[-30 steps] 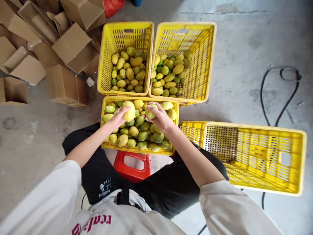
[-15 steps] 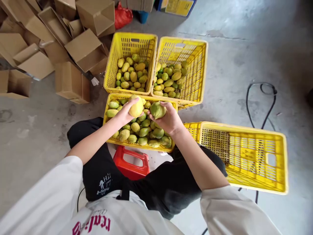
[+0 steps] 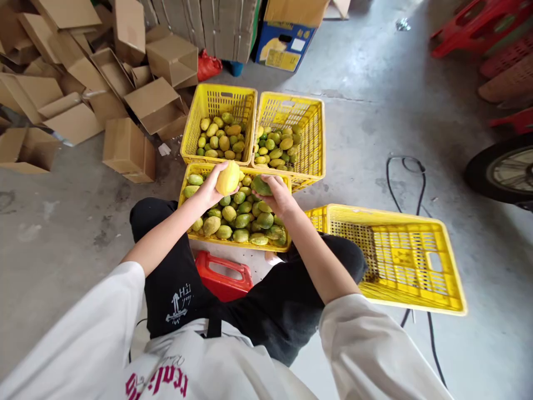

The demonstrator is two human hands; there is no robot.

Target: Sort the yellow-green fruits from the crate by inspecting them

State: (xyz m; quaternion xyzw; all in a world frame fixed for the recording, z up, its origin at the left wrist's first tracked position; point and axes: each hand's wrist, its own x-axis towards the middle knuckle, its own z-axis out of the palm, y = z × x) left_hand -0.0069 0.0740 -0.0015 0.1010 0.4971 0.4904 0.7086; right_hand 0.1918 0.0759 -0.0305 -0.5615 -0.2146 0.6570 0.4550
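Note:
My left hand (image 3: 209, 191) holds a yellow fruit (image 3: 227, 177) above the far edge of the near yellow crate (image 3: 195, 236), which is full of green and yellow fruits. My right hand (image 3: 280, 197) grips a green fruit (image 3: 260, 185) over the same crate. Just beyond stand two more yellow crates, the far left crate (image 3: 195, 129) and the far right crate (image 3: 314, 139), each partly filled with the same fruits.
An empty yellow crate (image 3: 395, 258) lies tilted on the floor at my right knee. A red stool (image 3: 222, 276) sits between my legs. Cardboard boxes (image 3: 129, 147) pile up at the left. A black cable (image 3: 400, 183) and a wheel (image 3: 506, 172) lie to the right.
The camera has tilted up, showing more of the room. Both hands lifted slightly with their fruits and moved toward the far edge of the near crate.

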